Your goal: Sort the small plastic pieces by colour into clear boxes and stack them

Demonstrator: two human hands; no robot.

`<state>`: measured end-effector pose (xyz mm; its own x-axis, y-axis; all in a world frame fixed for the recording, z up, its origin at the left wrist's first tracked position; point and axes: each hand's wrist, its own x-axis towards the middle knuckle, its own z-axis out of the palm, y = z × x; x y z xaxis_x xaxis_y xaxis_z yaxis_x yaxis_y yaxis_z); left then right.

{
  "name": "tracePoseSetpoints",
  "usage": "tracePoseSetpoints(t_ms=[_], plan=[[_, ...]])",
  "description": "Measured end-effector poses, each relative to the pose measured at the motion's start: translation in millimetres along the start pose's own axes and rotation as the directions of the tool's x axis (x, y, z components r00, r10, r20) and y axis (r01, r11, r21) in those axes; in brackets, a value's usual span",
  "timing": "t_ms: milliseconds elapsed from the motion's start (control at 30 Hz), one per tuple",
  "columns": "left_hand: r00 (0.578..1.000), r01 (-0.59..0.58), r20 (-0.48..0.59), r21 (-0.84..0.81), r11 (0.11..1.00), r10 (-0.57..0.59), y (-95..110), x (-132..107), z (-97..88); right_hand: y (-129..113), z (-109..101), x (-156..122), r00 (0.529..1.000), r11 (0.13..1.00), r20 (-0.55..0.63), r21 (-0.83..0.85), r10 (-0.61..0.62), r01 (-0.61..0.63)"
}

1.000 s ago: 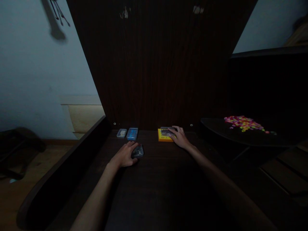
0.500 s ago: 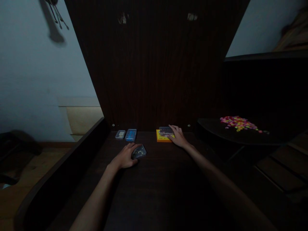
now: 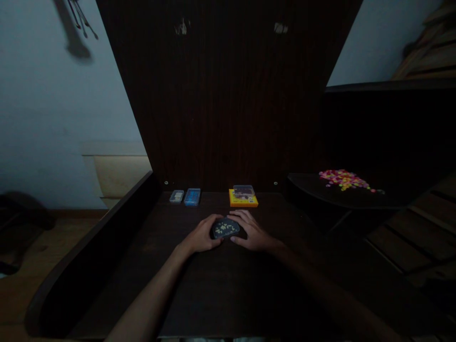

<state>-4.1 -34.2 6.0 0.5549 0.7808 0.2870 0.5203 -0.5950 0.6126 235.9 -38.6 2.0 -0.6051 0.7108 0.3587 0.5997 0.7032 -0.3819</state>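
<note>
Between my two hands, low over the dark tabletop, is a small clear plastic box with pale yellowish bits in it. My left hand grips its left side, thumb at the near edge and fingers at the far edge. On the right, my right hand curves around the opposite side, fingers at the far corner and thumb near the front. Farther back, a clear box rests on a yellow box. What the clear upper box holds is too dim to make out.
At the back left lie a blue-filled clear box and a smaller clear box with something pale inside. A pile of colourful small pieces sits on the dark side shelf. A raised side panel borders the left.
My right hand has left the clear box on the yellow box and come toward me to the bit-filled box. My left hand has carried that box slightly right.
</note>
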Motion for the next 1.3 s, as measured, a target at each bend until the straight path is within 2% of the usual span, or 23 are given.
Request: tracePoseSetpoints(t_ms=[200,400,533,667,800,867,967,1133,1300], plan=[[1.0,0.027,-0.01,-0.079,0.996,-0.028,4.3,1.3,7.7,-0.7,0.5,1.0,0.998,1.0,0.066,0.02,-0.013,0.012],[0.998,0.053,-0.021,-0.111,0.992,-0.055,4.9,2.6,12.7,-1.9,-9.6,3.2,0.994,0.997,0.107,0.076,-0.021,0.013],[0.992,0.018,-0.119,-0.087,0.996,-0.028,3.5,5.3,12.0,9.2,-26.3,7.4,1.0,0.998,0.005,0.063,0.011,-0.012],[0.967,0.056,-0.25,0.026,0.998,-0.047,-9.1,7.3,6.7,30.3,-54.4,19.8,0.989,0.998,-0.138,-0.013,0.057,-0.06],[0.962,0.084,-0.267,0.105,0.991,-0.053,-25.6,9.1,4.9,52.8,-80.4,41.2,0.968,0.992,-0.241,-0.087,0.066,-0.09],[0.963,0.103,-0.261,0.117,0.988,-0.069,-30.4,10.0,5.5,64.2,-86.1,52.5,0.969,0.989,-0.244,-0.124,0.049,-0.081],[0.963,0.127,-0.253,0.114,0.985,-0.095,-32.5,10.4,6.8,81.7,-84.1,65.7,0.976,0.982,-0.21,-0.168,0.054,-0.09],[0.969,0.111,-0.235,0.124,0.986,-0.08,-30.4,8.5,6.9,107.0,-67.1,73.5,0.985,0.972,-0.152,-0.207,0.082,-0.113],[0.963,0.098,-0.262,0.12,0.988,-0.064,-29.8,8.6,5.3,120.9,-50.3,70.0,0.972,0.964,-0.209,-0.218,0.105,-0.151]])
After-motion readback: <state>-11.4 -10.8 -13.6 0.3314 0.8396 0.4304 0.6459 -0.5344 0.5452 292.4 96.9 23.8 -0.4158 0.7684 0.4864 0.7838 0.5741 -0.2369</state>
